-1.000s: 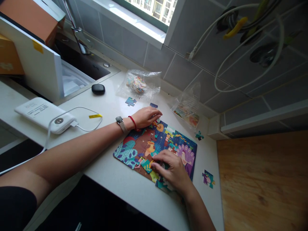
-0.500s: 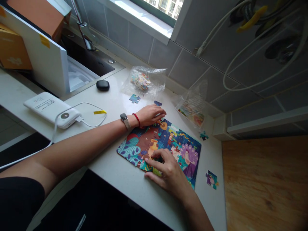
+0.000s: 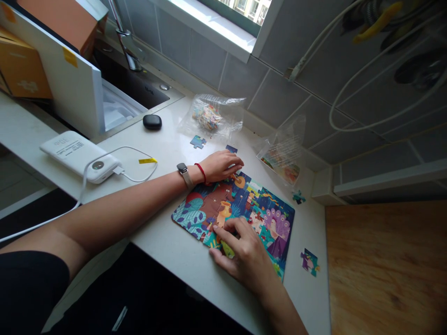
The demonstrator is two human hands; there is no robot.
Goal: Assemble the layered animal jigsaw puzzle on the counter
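A colourful animal jigsaw puzzle (image 3: pixel 213 202) lies on the white counter, mostly joined. My left hand (image 3: pixel 221 166) rests on its far left edge, fingers stretched out and close together, holding nothing. At the near edge, my right hand (image 3: pixel 246 253) has its thumb and fingers bent around a yellow-green puzzle piece (image 3: pixel 227 250), partly hidden by the hand. A loose puzzle piece (image 3: pixel 310 262) lies to the right of the puzzle, and another piece (image 3: pixel 299 197) is by its far right corner. Beyond my left hand are a blue piece (image 3: pixel 198 142) and a dark piece (image 3: pixel 231 149).
A clear bag of pieces (image 3: pixel 209 116) and a second plastic bag (image 3: pixel 281 160) lie along the wall. A white power bank (image 3: pixel 80 156) with a cable and a black case (image 3: pixel 152 122) are on the left. Boxes (image 3: pixel 26 65) stand by the sink; a wooden board (image 3: pixel 384 265) is at right.
The view has shifted slightly, moving the scene a little to the right. My right index finger has shifted slightly at the puzzle's near edge; my left hand stays in place.
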